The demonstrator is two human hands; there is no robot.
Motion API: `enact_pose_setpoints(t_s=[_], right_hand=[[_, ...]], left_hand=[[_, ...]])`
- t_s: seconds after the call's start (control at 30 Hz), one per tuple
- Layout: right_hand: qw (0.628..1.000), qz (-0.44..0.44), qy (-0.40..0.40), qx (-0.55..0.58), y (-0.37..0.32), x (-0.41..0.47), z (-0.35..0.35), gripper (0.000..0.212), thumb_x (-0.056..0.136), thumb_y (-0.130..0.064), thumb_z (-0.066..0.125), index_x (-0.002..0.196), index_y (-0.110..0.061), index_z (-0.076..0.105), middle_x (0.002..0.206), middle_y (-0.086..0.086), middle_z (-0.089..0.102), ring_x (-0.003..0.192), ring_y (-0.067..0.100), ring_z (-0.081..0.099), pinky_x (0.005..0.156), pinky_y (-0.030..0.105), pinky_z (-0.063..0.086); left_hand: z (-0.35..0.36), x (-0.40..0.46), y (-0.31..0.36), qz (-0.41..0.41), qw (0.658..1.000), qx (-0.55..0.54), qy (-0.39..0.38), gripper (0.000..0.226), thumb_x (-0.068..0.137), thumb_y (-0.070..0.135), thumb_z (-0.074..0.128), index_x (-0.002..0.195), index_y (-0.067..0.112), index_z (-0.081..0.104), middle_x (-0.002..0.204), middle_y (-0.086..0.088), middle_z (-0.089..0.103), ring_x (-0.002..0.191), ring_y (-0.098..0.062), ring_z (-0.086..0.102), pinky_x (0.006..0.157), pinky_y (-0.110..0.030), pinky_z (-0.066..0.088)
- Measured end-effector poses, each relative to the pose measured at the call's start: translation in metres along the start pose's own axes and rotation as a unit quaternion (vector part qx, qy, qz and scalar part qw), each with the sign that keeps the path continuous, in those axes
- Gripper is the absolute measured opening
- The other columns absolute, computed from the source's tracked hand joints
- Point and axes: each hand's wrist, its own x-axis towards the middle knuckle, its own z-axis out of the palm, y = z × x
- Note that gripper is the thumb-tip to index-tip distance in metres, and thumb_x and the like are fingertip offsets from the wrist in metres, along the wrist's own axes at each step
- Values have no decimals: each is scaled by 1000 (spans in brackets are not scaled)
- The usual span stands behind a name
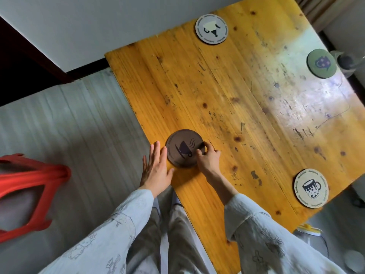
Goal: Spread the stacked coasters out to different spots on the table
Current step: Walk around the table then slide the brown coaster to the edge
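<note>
the right hand [208, 158] pinched the brown coaster [182, 148] flat on the table [227, 107]; left hand [156, 169] splayed beside it, holding nothing; rim lettering unreadable.

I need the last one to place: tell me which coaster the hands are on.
The brown coaster with the steaming cup, near the table's left edge. The right hand pinches its rim; the left hand lies beside it. The other three lie untouched.

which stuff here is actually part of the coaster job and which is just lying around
Part of the job:
- round brown coaster with cup print, right hand pinching its edge, left hand flat beside it
- round white coaster, far edge
- round green coaster
- round white mug-print coaster
- yellow wooden table

Lying about:
- red plastic stool
</note>
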Motion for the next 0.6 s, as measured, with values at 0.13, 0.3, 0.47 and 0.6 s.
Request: enact_pose_setpoints(t_s=[0.13,0.3,0.47,0.6], right_hand=[[1000,-2,-16,14,-8,1,6,49,95,-25,43,142,-16,34,140,20,27,124,39,44,105,50,44],[999,-6,-27,33,-19,1,12,45,96,-22,42,140,-14,36,137,19,29,111,40,56,97,49,50],[999,-1,-37,40,-25,1,15,44,96,-22,41,140,-14,37,138,19,30,110,38,58,94,47,54],[998,-4,-37,40,-25,-1,18,45,97,-21,41,141,-13,36,140,18,32,110,38,58,94,47,53]], left_hand=[[-10,3,-12,-9,1000,5,5,66,89,26,46,143,18,9,155,-7,-14,142,-26,-15,114,-53,3],[-21,12,-21,-18,1000,13,8,67,88,27,48,142,19,10,155,-7,-13,142,-26,-16,114,-53,3],[-27,17,-27,-18,999,23,12,67,88,28,49,142,19,11,156,-7,-10,142,-26,-14,114,-54,3],[-31,19,-33,-14,999,39,2,68,88,30,48,143,20,8,156,-6,-9,142,-26,-14,114,-53,2]])
